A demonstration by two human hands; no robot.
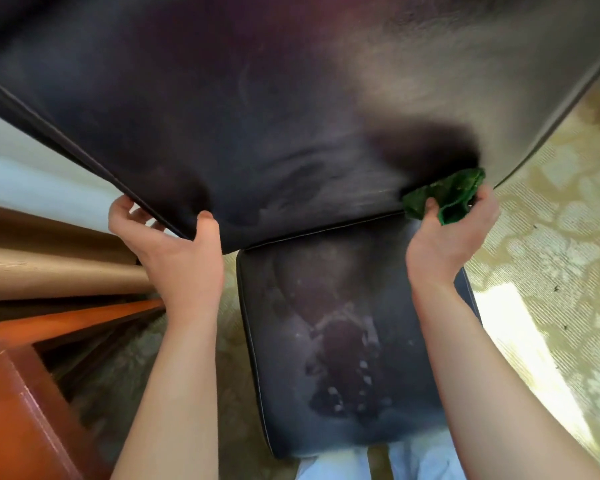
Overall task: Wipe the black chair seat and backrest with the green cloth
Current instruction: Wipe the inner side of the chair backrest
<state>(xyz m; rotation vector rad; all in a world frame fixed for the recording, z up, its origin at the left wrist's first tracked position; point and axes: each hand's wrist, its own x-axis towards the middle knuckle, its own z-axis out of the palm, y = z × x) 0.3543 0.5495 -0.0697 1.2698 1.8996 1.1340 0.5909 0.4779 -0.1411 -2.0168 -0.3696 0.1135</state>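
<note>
Grip, R hand: right hand (pixel 447 233) closed round bunched green cloth (pixel 445 197), thumb on near side, fingers behind; cloth pinched firm, part sticks out above the fist.
Grip, L hand: left hand (pixel 177 244) clamped on lower left edge of backrest (pixel 257 116); thumb on front face, fingers wrapped behind the piped rim.
Cloth posn: pressed to backrest front, low right, just above the gap to the seat.
Backrest: black leather-look, fills upper frame, tilted toward camera; pale dusty smears across middle, darker patch just above cloth.
Seat: black chair seat (pixel 343 341) below backrest, betw. both forearms; pale blotches and white specks round a darker centre patch. R forearm crosses its right edge.
Floor: patterned carpet (pixel 551 237), beige/olive, right side and under chair; bright light patch near R forearm.
Left side: orange-brown wooden furniture (pixel 21 393), lower left; tan curtain folds (pixel 49 265) above it.
Bottom edge: light-coloured clothing (pixel 333 465) of person, under seat front.
</note>
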